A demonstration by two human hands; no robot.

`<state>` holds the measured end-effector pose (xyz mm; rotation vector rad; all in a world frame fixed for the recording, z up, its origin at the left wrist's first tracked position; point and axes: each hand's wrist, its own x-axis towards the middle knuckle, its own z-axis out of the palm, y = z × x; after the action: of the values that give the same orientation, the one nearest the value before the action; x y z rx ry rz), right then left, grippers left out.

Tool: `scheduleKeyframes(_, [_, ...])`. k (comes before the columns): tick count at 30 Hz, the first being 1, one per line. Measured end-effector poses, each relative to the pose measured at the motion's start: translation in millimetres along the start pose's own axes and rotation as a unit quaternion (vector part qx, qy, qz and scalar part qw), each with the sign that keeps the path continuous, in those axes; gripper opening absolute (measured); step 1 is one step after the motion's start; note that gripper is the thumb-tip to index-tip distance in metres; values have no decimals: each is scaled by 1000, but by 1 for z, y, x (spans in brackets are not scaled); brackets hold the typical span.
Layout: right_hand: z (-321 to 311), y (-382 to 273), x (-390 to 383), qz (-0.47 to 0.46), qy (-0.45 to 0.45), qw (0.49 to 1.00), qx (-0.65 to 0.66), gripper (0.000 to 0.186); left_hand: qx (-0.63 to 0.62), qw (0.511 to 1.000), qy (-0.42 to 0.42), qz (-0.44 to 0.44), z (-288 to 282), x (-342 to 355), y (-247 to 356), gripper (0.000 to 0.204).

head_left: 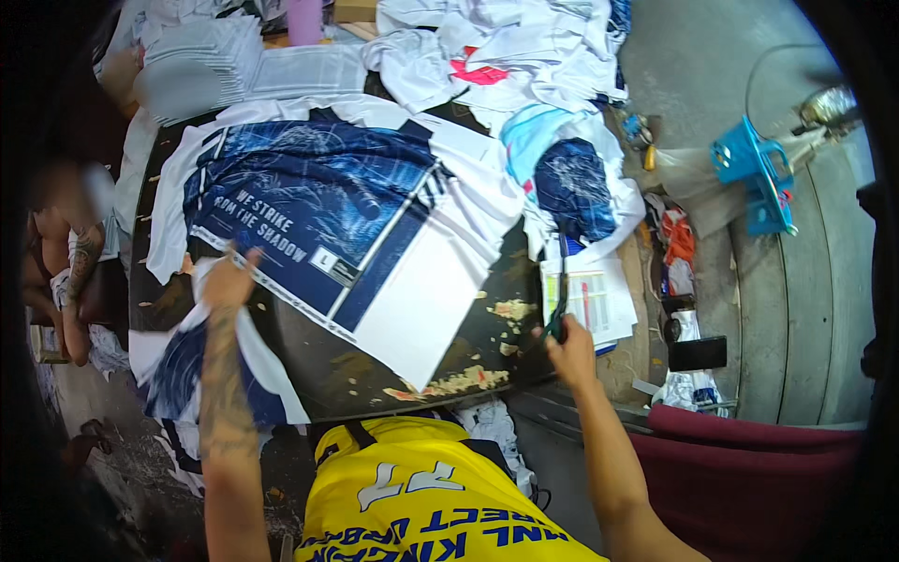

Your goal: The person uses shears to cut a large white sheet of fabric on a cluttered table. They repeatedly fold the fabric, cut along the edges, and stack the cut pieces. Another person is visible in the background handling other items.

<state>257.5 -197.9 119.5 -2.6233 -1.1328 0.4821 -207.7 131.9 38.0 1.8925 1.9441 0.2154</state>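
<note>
A navy blue printed fabric panel (309, 197) with white margins lies spread over the dark worn table. At its lower left edge my left hand (230, 279) is closed with the fingertips on the cloth; its grip is slightly blurred. Under my left forearm, a smaller navy and white fabric piece (257, 375) hangs over the table's near edge. My right hand (571, 351) grips scissors (564, 290) by their dark green handles at the table's right side. The blades point away from me, apart from the panel, towards a bundled navy cloth (573, 187).
Stacked white fabric (211, 66) and loose white cloth (412, 70) line the far side. Printed papers (595, 304) lie right of the scissors. A blue plastic stool (754, 169) and a black phone (698, 353) are farther right. Another person (70, 244) sits at the left.
</note>
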Motion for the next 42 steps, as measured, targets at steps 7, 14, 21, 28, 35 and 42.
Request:
scheduleKeyframes(7, [15,128,27,34,86,995,-24,47,33,900,-202,384,89,-233,46,35])
scheduleKeyframes(14, [97,-63,-25,-236,-214,944,91,113,-14,981,-183,64,48,-202,52,32])
scheduleKeyframes(21, [-19,-188,119,-348,29,936,49,75,67,992,-94,-51,-28,-260,-39,71])
scheduleKeyframes(28, [-7,-324,-29,-526,-61,838,133,79,-669,717,86,-174,-40,-300,-140,54])
scheduleKeyframes(35, [102,-268,-150,-386,-375,818,203,36,-313,938,129,73,-195,-149,-180,56])
scheduleKeyframes(42, [96,-86,-73,-26,-92,933,347,18,-117,938,229,234,-55,-59,-115,57])
